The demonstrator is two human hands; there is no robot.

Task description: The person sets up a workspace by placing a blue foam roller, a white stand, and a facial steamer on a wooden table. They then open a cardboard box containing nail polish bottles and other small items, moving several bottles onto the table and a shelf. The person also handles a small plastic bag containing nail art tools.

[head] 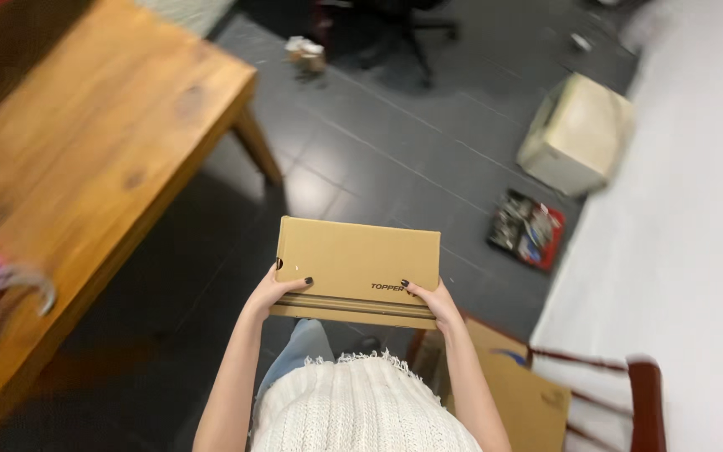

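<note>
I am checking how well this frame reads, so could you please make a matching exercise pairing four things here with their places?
Things:
1. flat cardboard box
2. wooden table
3. cream cube-shaped box
4. red-edged packet

Places:
A. on the floor at upper right
B. held between left hand and right hand
C. on the floor just below the cream box
D. along the left side

Pairs: 1-B, 2-D, 3-A, 4-C

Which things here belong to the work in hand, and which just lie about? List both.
In hand:
cardboard box, gripped at its near corners by the left hand and right hand

Lying about:
wooden table
pale cube-shaped box
red packet on the floor
flat cardboard by the chair
</note>
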